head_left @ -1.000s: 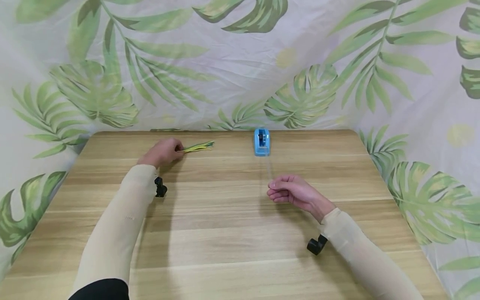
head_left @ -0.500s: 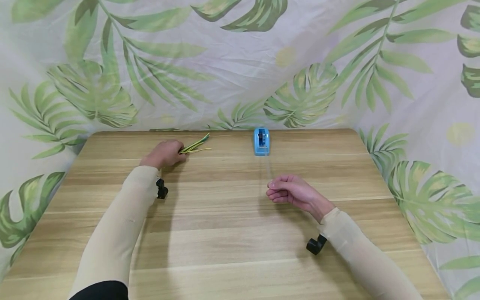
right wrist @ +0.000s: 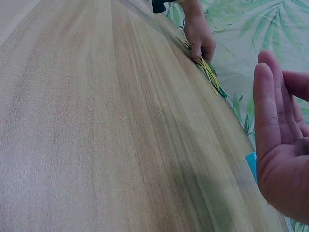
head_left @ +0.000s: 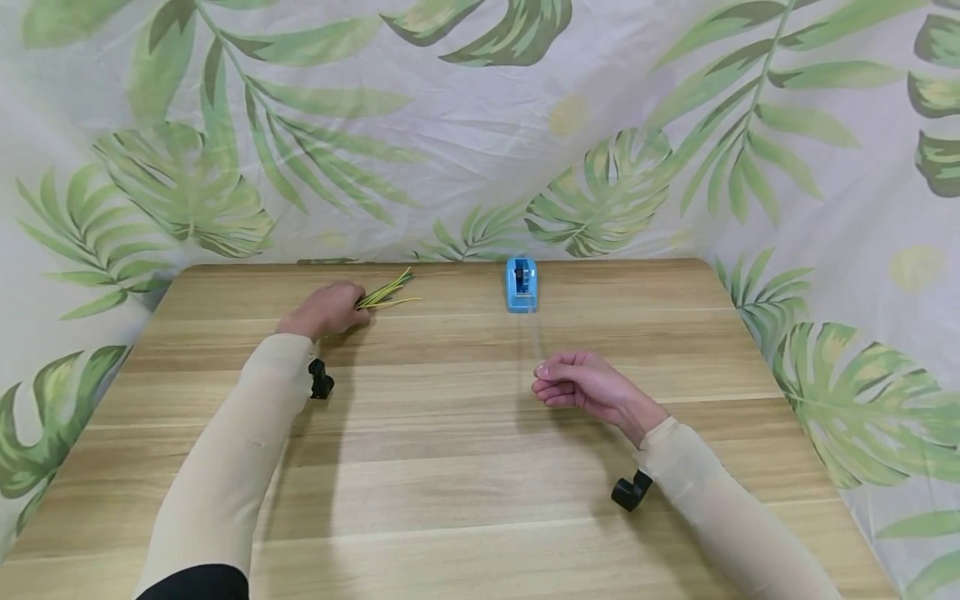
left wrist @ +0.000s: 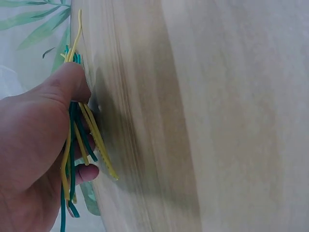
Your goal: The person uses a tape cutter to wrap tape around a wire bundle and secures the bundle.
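Observation:
Near the back left of the table, my left hand (head_left: 322, 310) grips a bundle of thin yellow and green wires (head_left: 386, 290). The left wrist view has the wires (left wrist: 72, 154) sticking out on both sides of the thumb, their ends uneven. One yellow strand splays away from the rest. A blue tape dispenser (head_left: 521, 285) stands at the back edge, right of the bundle. From it a clear strip of tape (head_left: 536, 333) runs toward my right hand (head_left: 588, 385), which pinches its end between thumb and index finger. In the right wrist view the tape itself cannot be made out.
The wood-grain table (head_left: 435, 492) has rounded back corners. A leaf-patterned cloth (head_left: 465, 125) hangs right behind its back edge and along the sides. Black wrist cameras (head_left: 631, 492) stick out from both sleeves.
The wire bundle has turned in my left hand, its free ends now angled up toward the back edge, with one yellow strand apart. My right hand and the tape have stayed nearly still.

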A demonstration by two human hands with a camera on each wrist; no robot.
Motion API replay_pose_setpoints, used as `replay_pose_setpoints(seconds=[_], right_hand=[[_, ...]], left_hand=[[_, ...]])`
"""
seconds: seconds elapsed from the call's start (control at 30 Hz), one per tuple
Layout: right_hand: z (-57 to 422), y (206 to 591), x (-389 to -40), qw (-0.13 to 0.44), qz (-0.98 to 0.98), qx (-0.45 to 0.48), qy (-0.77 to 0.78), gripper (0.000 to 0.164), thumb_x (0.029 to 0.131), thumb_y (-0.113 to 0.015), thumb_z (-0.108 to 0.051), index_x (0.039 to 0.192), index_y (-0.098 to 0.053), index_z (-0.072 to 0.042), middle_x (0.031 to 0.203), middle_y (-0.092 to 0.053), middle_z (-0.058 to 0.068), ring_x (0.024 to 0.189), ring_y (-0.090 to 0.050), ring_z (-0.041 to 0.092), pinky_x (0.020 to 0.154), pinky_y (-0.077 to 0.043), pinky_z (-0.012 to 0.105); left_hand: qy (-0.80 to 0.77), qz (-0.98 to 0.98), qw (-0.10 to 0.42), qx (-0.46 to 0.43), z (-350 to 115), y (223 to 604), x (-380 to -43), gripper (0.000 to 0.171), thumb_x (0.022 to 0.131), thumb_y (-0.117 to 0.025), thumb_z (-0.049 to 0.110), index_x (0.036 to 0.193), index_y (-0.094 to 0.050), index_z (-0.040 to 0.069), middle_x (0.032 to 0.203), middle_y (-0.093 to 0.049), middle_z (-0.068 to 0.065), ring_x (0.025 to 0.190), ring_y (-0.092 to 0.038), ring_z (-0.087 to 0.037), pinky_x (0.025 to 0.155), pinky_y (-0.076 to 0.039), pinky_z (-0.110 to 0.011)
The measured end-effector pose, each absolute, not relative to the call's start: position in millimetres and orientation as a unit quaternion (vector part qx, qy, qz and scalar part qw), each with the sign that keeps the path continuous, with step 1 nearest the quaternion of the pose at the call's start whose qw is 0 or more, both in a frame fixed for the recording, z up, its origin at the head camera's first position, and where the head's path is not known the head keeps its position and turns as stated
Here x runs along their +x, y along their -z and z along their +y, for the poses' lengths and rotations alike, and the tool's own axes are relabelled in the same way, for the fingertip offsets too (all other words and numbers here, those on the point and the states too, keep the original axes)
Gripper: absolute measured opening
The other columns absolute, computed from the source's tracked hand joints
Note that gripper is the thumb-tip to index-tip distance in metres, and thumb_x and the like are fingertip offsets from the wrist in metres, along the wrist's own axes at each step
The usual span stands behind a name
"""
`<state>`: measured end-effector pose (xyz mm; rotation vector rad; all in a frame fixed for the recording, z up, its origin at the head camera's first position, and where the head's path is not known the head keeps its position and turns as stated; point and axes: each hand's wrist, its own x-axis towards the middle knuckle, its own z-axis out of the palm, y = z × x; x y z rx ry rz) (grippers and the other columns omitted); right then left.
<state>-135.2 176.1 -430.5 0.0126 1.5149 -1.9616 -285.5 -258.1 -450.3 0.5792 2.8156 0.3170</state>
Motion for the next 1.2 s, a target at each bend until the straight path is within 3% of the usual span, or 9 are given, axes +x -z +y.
replay_pose_setpoints(seconds=[0.57, 0.83, 1.03, 1.2], right_hand=[[174.3, 429.8, -135.0, 0.33, 0.575, 0.004, 0.748, 0.013, 0.098, -0.06, -0.001, 0.095, -0.072, -0.005, 0.087, -0.074, 0.01, 0.076, -0.072, 0.016, 0.075, -0.06, 0.029], [172.7, 430.7, -135.2, 0.33, 0.573, 0.006, 0.75, 0.014, 0.099, -0.059, -0.001, 0.094, -0.072, -0.005, 0.086, -0.075, 0.009, 0.076, -0.072, 0.015, 0.075, -0.06, 0.029], [171.0, 430.6, -135.1, 0.329, 0.57, 0.009, 0.753, 0.013, 0.099, -0.059, 0.0, 0.095, -0.071, -0.003, 0.086, -0.075, 0.01, 0.075, -0.072, 0.015, 0.074, -0.06, 0.029], [170.5, 430.3, -135.6, 0.329, 0.57, 0.01, 0.753, 0.012, 0.099, -0.058, 0.001, 0.098, -0.07, -0.001, 0.086, -0.075, 0.01, 0.075, -0.072, 0.016, 0.074, -0.06, 0.029]], left_hand=[[-0.171, 0.949, 0.156, 0.213, -263.0, 438.5, -279.6, 0.012, 0.1, -0.054, 0.008, 0.093, -0.059, 0.0, 0.078, -0.053, -0.008, 0.071, -0.048, -0.024, 0.066, -0.04, -0.039], [-0.196, 0.946, 0.169, 0.195, -265.4, 434.3, -274.1, 0.031, 0.108, -0.05, 0.026, 0.095, -0.063, 0.002, 0.078, -0.053, -0.008, 0.07, -0.047, -0.022, 0.067, -0.039, -0.039], [-0.223, 0.941, 0.159, 0.197, -269.4, 433.0, -269.4, 0.03, 0.108, -0.048, 0.02, 0.108, -0.069, -0.002, 0.089, -0.061, -0.013, 0.081, -0.052, -0.025, 0.077, -0.042, -0.045], [-0.234, 0.944, 0.14, 0.188, -273.0, 436.2, -267.3, 0.028, 0.107, -0.052, 0.016, 0.113, -0.072, -0.002, 0.091, -0.066, -0.013, 0.079, -0.051, -0.024, 0.075, -0.042, -0.043]])
